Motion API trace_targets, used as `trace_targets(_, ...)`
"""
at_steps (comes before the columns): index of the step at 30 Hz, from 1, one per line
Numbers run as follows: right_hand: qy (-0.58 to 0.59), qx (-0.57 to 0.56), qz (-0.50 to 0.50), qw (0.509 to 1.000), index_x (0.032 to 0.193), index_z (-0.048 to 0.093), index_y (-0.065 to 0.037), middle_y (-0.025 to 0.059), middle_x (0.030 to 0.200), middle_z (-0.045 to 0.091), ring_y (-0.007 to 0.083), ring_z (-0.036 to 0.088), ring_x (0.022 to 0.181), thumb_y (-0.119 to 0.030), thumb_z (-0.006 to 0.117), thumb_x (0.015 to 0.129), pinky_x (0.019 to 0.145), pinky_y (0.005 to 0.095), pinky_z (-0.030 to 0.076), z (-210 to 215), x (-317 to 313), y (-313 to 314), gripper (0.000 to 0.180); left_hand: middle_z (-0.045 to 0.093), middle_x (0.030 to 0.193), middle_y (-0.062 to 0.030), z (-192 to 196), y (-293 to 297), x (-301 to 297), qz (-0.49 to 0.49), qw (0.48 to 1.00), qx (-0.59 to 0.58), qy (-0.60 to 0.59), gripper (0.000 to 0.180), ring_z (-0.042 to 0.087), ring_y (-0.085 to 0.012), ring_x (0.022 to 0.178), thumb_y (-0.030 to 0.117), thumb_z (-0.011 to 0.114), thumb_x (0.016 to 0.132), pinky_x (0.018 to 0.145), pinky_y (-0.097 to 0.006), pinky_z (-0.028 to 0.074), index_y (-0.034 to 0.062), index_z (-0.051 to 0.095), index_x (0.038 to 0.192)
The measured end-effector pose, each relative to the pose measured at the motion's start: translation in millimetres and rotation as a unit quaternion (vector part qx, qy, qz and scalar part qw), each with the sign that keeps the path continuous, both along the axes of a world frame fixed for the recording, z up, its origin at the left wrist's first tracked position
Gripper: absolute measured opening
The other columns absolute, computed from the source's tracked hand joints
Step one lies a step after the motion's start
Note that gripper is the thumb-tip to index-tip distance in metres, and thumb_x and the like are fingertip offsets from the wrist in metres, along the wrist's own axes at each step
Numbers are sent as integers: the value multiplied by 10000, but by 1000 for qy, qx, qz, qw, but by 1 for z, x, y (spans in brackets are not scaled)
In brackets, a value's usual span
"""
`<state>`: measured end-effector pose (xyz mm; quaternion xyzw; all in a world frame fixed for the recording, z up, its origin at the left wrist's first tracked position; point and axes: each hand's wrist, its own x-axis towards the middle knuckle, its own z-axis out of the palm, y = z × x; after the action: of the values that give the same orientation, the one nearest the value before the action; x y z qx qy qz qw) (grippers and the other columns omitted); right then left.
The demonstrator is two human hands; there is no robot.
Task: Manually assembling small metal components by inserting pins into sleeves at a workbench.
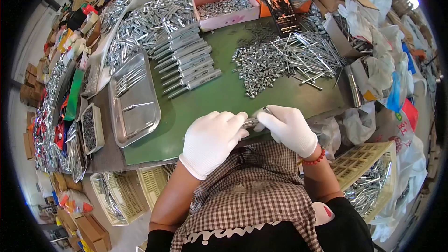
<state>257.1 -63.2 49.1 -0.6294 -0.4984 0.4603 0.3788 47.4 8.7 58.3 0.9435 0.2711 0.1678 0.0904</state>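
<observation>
Both my hands wear white knit gloves and meet at the table's near edge. My left hand is closed around a slim silver metal tube, mostly hidden by the fingers. At that tube's right end, my right hand pinches a metallic piece, blurred and largely covered. Beyond them lies a row of silver slotted tubes with thin rods sticking out to the left. A heap of small silver nuts sits ahead of my right hand, beside a pile of long thin metal rods.
A steel tray with a few slim metal parts stands left on the green tabletop. Behind are a heap of metal sleeves, a pink box of small parts and a phone. Plastic crates flank me below.
</observation>
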Motion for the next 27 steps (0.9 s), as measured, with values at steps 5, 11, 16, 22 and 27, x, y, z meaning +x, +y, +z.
trace_targets(5, -20, 28, 26, 999, 978, 693, 12, 90, 772, 702, 162, 651, 703, -211, 638, 995, 696, 307, 526, -11, 9, -4, 230, 672, 874, -56, -6, 2, 0, -10, 999, -36, -35, 347, 654, -268, 798, 263, 758, 857, 707, -372, 526, 120, 697, 1168)
trace_targets(11, -50, 76, -24, 996, 1041, 689, 2, 88, 822, 696, 145, 636, 724, -130, 702, 939, 713, 302, 525, -15, 15, -7, 167, 650, 818, -58, -6, 1, 4, 21, 995, -76, -54, 345, 651, -264, 727, 185, 762, 847, 670, -370, 529, 165, 720, 1189)
trace_targets(16, -46, 79, -31, 995, 1069, 685, -3, 87, 842, 687, 136, 630, 746, -103, 707, 929, 729, 298, 526, -15, 16, -8, 174, 627, 777, -41, -7, 1, 10, 25, 995, -77, -56, 322, 633, -250, 660, 121, 742, 836, 615, -362, 522, 201, 739, 1148)
trace_targets(22, -59, 73, -23, 995, 1083, 684, -6, 85, 855, 688, 135, 630, 756, -94, 708, 921, 739, 294, 528, -15, 17, -8, 186, 617, 766, -47, -11, -2, 13, 44, 993, -80, -71, 290, 628, -257, 649, 114, 737, 825, 601, -365, 513, 206, 737, 1101)
trace_targets(27, -97, 103, -68, 988, 1055, 711, -14, 77, 847, 696, 138, 659, 774, -90, 708, 911, 743, 294, 532, -14, 26, -4, 163, 601, 767, -69, -13, -8, 18, 65, 997, -52, -1, 219, 635, -286, 659, 156, 668, 878, 577, -408, 499, 218, 705, 1084)
